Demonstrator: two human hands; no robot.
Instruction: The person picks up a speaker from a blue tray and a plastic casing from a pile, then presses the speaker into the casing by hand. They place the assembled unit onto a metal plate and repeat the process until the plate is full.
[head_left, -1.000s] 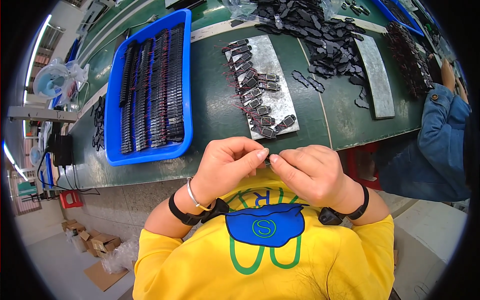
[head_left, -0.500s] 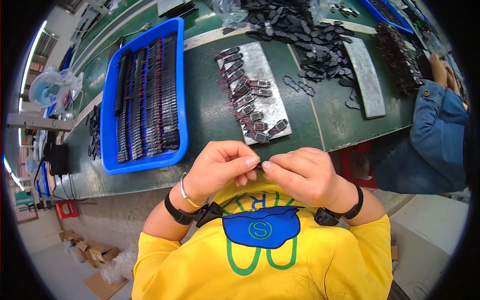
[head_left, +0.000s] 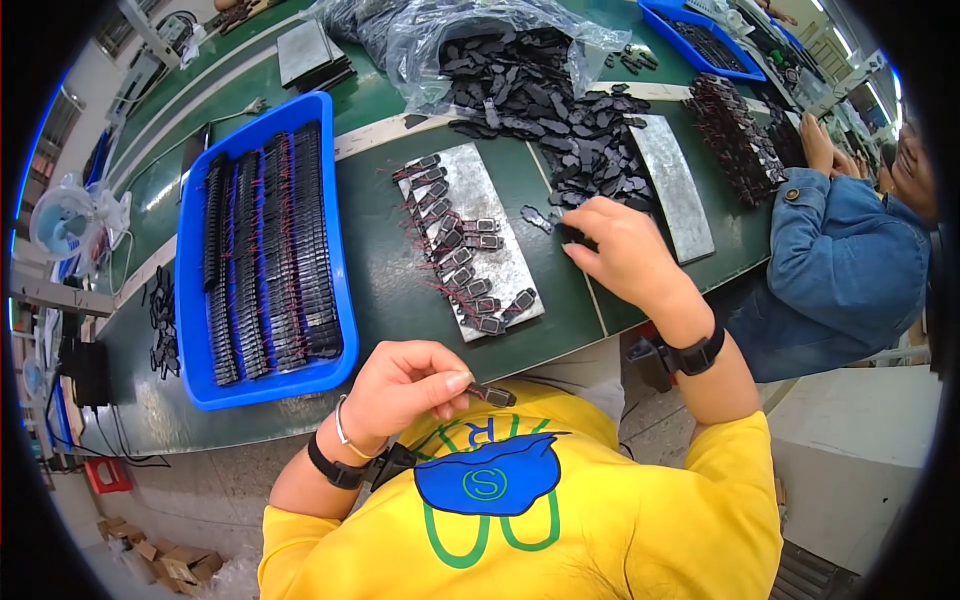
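Near my body, my left hand (head_left: 412,388) pinches a small speaker module (head_left: 493,396), dark with a rectangular face, between thumb and fingers. My right hand (head_left: 628,250) is stretched out over the table, its thumb and fingers closing on a black flat piece (head_left: 577,237). Just left of those fingers lies another loose flat piece (head_left: 536,218), shiny from the light. Between my hands and the far side rests a grey metal plate (head_left: 505,262). Several similar modules (head_left: 458,257) with thin red wires sit along it, some overhanging its left edge.
A blue tray (head_left: 350,330) with packed rows of modules stands left. Beyond my right hand spreads a heap of black flat pieces (head_left: 590,140), partly in a clear plastic bag (head_left: 415,70). A second metal plate (head_left: 675,190) lies right, near a co-worker's blue sleeve (head_left: 825,240).
My hands, together before, are now apart. The right has moved forward and right to a loose black piece; the left stays close with the module. The view has shifted, showing more of the far table.
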